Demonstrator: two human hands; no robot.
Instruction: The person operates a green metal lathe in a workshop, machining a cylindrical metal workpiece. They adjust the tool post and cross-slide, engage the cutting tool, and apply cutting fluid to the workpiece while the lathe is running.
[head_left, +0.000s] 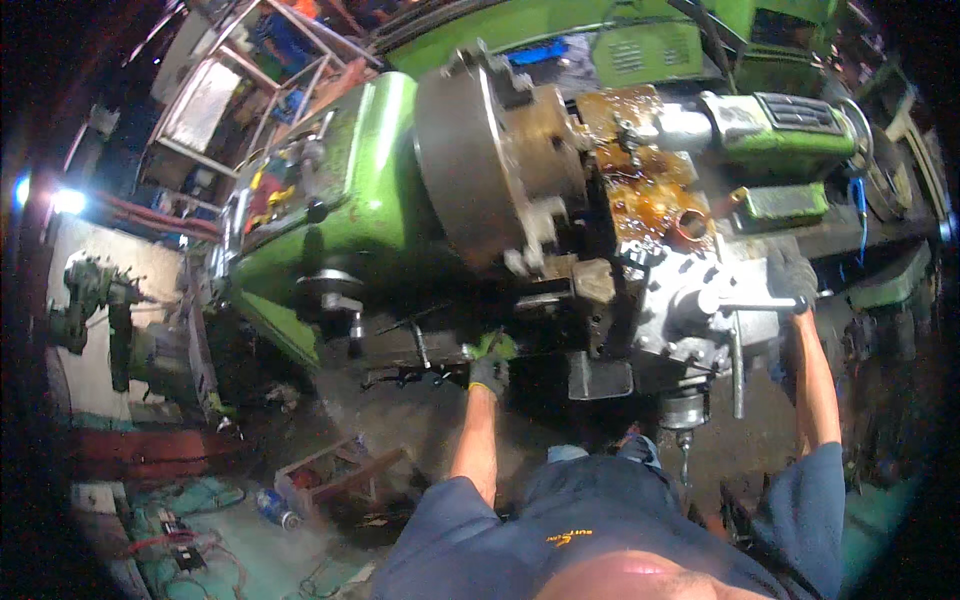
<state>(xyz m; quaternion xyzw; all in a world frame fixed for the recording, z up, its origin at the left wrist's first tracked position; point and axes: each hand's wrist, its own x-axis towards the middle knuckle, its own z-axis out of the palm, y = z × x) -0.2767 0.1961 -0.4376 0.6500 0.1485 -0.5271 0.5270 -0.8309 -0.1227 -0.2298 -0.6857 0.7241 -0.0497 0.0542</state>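
A large green lathe stretches across the view, with a big grey chuck (465, 165) gripping a thick brownish round workpiece (545, 150). My left hand (488, 373), in a dark glove with a yellow cuff, is closed around a lever (494, 345) low on the lathe's front. My right hand (793, 274), also in a dark glove, lies at the right side of the tool post (690, 295), beside the black knob (801, 304) of its clamping handle (755, 304). The right fingers are blurred against the metal, so their grip is unclear.
Amber, oily fluid coats the bed plate (640, 195) behind the tool post. The tailstock (770, 125) stands at the right. Below the tool post hangs a cylindrical handwheel (685, 410). A blue can (277, 508) and a metal frame (350, 475) are on the floor at left.
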